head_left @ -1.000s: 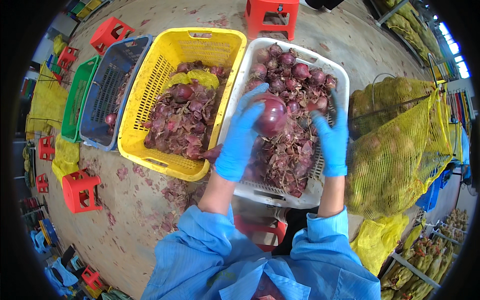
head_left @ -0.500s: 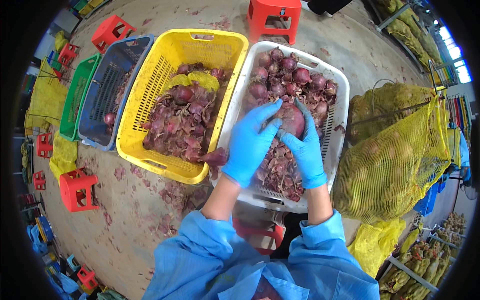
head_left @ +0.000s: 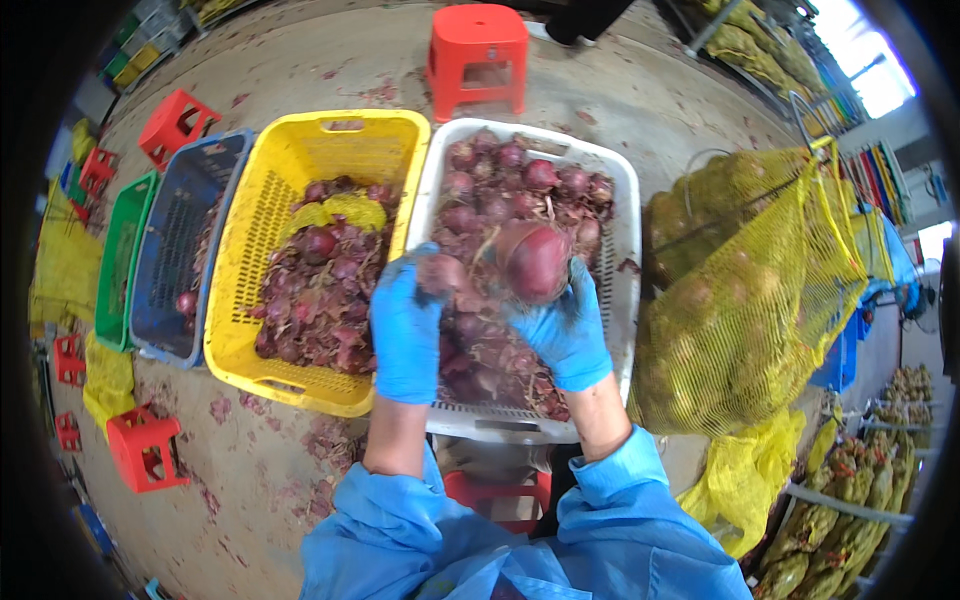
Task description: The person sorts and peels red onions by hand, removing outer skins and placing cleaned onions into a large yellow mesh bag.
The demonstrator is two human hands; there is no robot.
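A large red onion (head_left: pixel 538 262) sits in my right hand (head_left: pixel 568 335), whose blue-gloved fingers curl round its lower right side. Dark stains mark the fingertips. To the left, my left hand (head_left: pixel 406 325), also gloved in blue, is closed on a pale reddish piece of onion skin (head_left: pixel 442 274), blurred by motion. Both hands hover over the white crate (head_left: pixel 628 250), where red onions (head_left: pixel 485 185) fill the far end and loose skins lie nearer me. The left hand is close to the yellow crate's (head_left: pixel 240 250) right rim.
Loose skins, some onions and a yellow net fill part of the yellow crate. Beyond it stand a blue crate (head_left: pixel 160 265) and a green crate (head_left: pixel 118 270). A full yellow mesh sack (head_left: pixel 740 330) borders the white crate's right. Red stools (head_left: pixel 478 60) and scattered skins are on the floor.
My hands, earlier together on the onion, have drawn apart. The left one has moved left with the skin, while the right keeps the onion. The whole view has shifted somewhat.
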